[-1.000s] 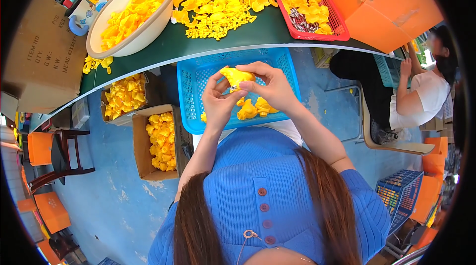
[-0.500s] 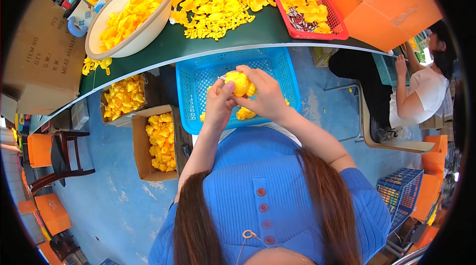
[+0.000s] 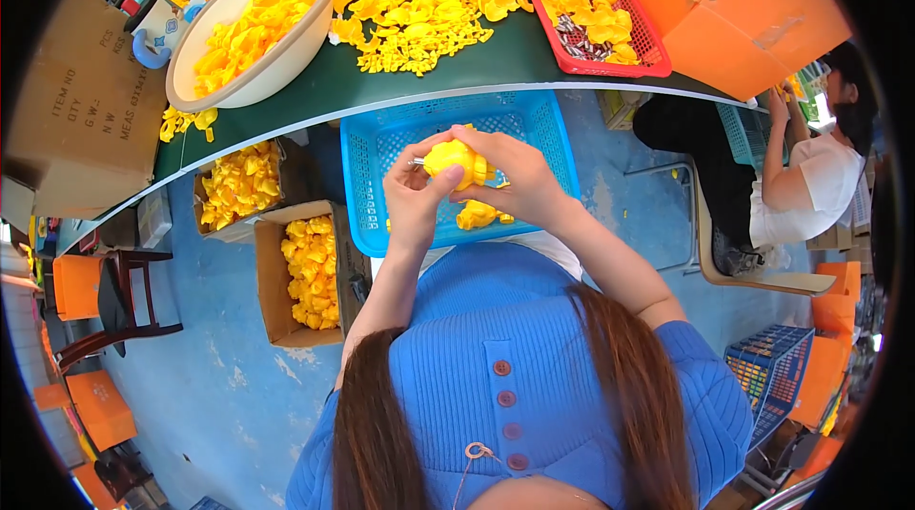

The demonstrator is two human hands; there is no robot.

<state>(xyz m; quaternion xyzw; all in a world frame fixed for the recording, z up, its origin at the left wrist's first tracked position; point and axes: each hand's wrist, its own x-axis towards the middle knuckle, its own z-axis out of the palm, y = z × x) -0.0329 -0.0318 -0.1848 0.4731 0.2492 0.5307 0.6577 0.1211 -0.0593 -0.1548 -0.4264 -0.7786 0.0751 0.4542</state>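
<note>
Between my two hands I hold a rounded yellow plastic piece (image 3: pixel 444 157) above the blue basket. My left hand (image 3: pixel 412 197) is closed on its left side, where a short silvery metal bit (image 3: pixel 416 161) sticks out near the fingers. My right hand (image 3: pixel 519 176) grips the same piece from the right, fingers over its top and thumb beneath. Below them, the blue basket (image 3: pixel 360 188) rests at my lap with a few yellow pieces (image 3: pixel 479 214) in it, partly hidden by my hands.
On the green table (image 3: pixel 381 95) stand a cream bowl (image 3: pixel 303 57) of yellow parts, loose yellow pieces (image 3: pixel 419 5) and a red basket (image 3: pixel 610 67) with yellow and metal parts. Cardboard boxes (image 3: pixel 270 295) of yellow pieces stand at left. A co-worker (image 3: pixel 805 176) sits at right.
The yellow piece has turned and shifted slightly left between my hands, and its metal bit now points left. My left fingers have shifted left around it.
</note>
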